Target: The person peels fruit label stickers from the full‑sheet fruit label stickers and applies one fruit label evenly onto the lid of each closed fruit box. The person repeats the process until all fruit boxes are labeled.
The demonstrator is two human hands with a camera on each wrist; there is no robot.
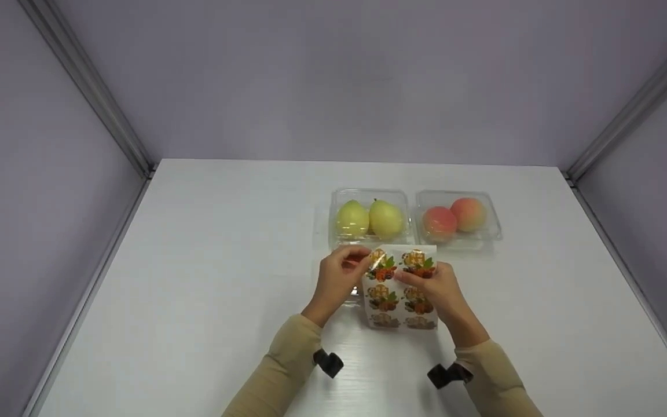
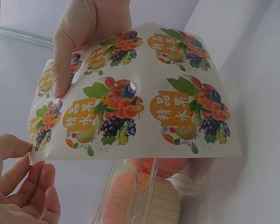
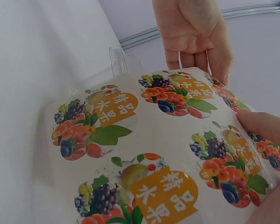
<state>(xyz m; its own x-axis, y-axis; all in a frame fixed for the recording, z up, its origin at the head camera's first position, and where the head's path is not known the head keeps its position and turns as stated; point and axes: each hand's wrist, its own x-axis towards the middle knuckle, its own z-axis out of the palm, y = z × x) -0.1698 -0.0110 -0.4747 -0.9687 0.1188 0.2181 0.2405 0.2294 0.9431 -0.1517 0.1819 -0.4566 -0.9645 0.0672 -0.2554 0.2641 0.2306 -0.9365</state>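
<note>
A white sheet of fruit stickers (image 1: 400, 298), printed in two columns, is held up over the table in front of me. My right hand (image 1: 440, 289) grips it from the right side, thumb across the printed face and fingers behind. At the upper left corner, my left hand (image 1: 333, 284) pinches the sheet's edge between thumb and index finger; the left wrist view shows its other fingers (image 2: 30, 189) loosely curled. Behind the sheet is a clear plastic box with red and pale fruit (image 2: 119, 198), mostly hidden by the sheet and left hand in the head view.
Beyond the sheet stands a clear box (image 1: 333, 223) with two yellow-green pears (image 1: 386, 219). To its right is another clear box (image 1: 493, 223) with two peaches (image 1: 469, 214). The white table (image 1: 223, 243) has pale walls around its back and sides.
</note>
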